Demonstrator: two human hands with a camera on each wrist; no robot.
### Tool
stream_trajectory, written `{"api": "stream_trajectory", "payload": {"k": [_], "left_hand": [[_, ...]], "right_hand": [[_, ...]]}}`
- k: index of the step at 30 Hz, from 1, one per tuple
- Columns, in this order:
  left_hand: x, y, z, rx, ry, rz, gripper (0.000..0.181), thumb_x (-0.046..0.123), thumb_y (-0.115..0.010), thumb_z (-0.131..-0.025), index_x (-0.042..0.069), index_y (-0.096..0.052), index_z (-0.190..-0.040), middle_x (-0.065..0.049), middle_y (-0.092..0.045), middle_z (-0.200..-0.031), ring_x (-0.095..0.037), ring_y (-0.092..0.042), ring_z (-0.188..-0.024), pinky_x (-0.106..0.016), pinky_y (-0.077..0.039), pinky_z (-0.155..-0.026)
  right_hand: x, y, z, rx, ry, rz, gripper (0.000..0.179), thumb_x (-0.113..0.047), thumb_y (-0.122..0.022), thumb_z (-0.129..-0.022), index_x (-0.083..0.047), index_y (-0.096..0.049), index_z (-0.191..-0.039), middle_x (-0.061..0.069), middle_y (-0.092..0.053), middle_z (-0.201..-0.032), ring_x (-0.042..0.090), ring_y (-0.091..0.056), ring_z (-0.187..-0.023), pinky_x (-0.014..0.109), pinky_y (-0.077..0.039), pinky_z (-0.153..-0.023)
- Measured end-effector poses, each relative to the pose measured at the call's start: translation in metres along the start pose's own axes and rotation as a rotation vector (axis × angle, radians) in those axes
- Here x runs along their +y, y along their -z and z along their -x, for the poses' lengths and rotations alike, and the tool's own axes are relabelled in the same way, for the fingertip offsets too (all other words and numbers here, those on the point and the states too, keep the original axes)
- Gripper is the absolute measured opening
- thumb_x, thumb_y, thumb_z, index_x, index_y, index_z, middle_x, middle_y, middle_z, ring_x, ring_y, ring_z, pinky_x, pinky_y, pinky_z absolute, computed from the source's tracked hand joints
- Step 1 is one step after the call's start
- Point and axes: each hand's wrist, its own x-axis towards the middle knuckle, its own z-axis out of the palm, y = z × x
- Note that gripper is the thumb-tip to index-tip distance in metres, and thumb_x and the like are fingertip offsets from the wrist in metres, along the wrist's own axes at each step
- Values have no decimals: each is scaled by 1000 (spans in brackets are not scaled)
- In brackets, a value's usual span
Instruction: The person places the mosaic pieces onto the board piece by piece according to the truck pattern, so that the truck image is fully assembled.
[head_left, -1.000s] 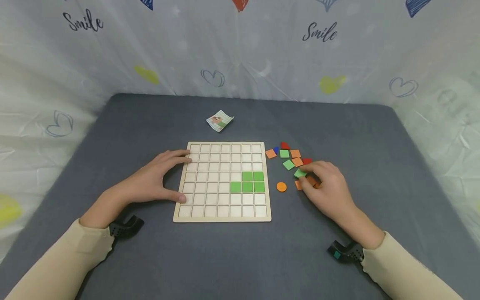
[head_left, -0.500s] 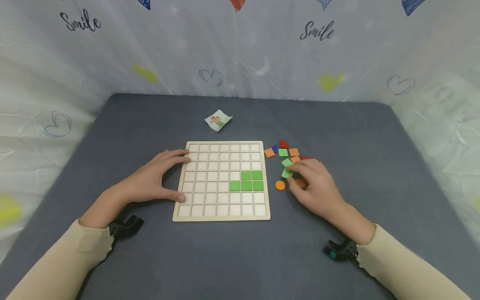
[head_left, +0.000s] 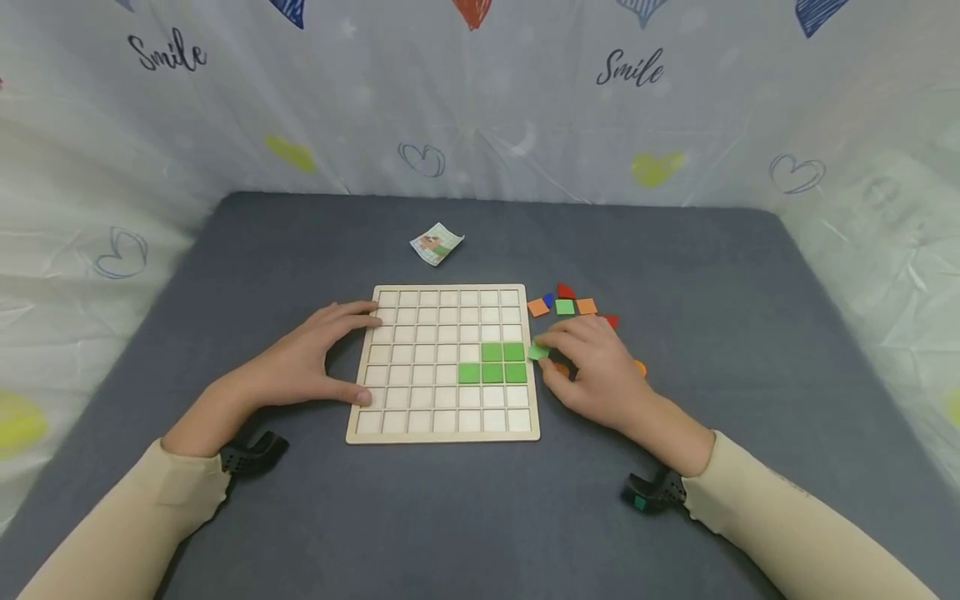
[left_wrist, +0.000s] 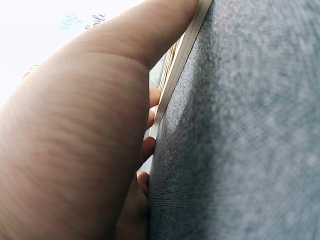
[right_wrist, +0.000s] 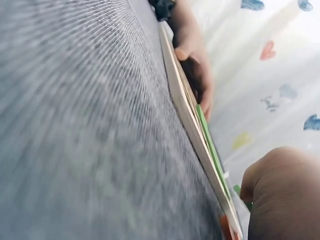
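Observation:
A wooden grid board with square cells lies on the table, several green tiles set in cells near its right side. My left hand rests on the board's left edge, thumb near the lower corner and fingers spread toward the top. Between thumb and fingertips of my right hand a loose green square tile is pinched, right at the board's right rim. The right wrist view shows this tile partly hidden behind the thumb, close over the rim.
Right of the board lie loose pieces: a green square, orange squares, a red piece and a small blue one. My right hand covers some others. A small printed card lies beyond the board.
My right hand has slid the green tile leftward out of the loose pieces up to the board's right rim. The left hand has stayed on the left edge.

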Motion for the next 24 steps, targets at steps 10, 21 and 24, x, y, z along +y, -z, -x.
{"api": "stream_trajectory", "payload": {"k": [10, 21, 24], "left_hand": [[-1, 0, -1, -4, 0, -7, 114, 72, -93, -74, 25, -46, -167, 6, -24, -179, -37, -6, -168, -71, -16, -129], [-1, 0, -1, -4, -4, 3, 113, 71, -94, -74, 24, -46, -166, 6, -24, -179, -35, -7, -168, -70, -14, -130], [0, 0, -1, -3, -5, 4, 113, 71, -94, -74, 25, -46, -166, 6, -24, -179, -35, -7, -168, -70, -14, -131]], "right_hand": [[-11, -14, -17, -48, 65, -46, 19, -8, -78, -94, -4, -81, -112, 6, -76, -110, 27, -67, -104, 48, -53, -95], [-17, -29, -33, -120, 70, -78, 20, -11, -77, -97, -4, -81, -115, 8, -76, -113, 27, -67, -108, 47, -55, -97], [-19, -35, -39, -138, 61, -96, 20, -11, -76, -98, -5, -81, -116, 7, -75, -113, 27, -67, -110, 46, -55, -98]]}}
